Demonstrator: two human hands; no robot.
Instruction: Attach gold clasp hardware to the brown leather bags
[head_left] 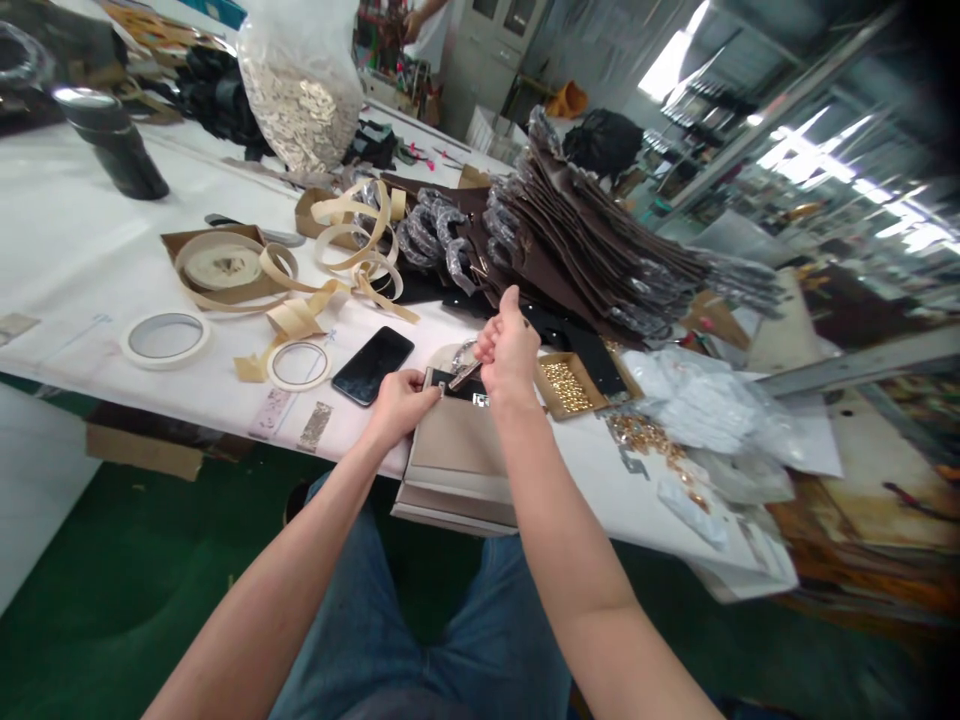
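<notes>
Brown panel (459,438) lies at the table's near edge, between the forearms, overhanging toward the lap, with more flat layers under it. Dark strip across its far end carries small metal fittings (481,399). Left hand (401,408) pinches the panel's far-left corner, thumb and fingertips on the edge. Right hand (508,350) is clenched around a metal tool (465,376), thumb pointing up, tip angled down onto the strip near the left fitting; tool type unclear, and can't tell if the tip touches.

Step in hand, as judged: working a fitting on the strip with the tool, left hand steadying. Next move calls for a firm corner grip and the tip square on the fitting, pressure off the bare surface.

Just left: phone (373,365), then tape rolls. Right: box of gold bits (568,388), loose gold bits (651,438) spilled beyond, plastic bags (697,400). Behind: big stack of dark pieces (600,240), clear sack (300,110). Far back, another person's hand (412,25).
</notes>
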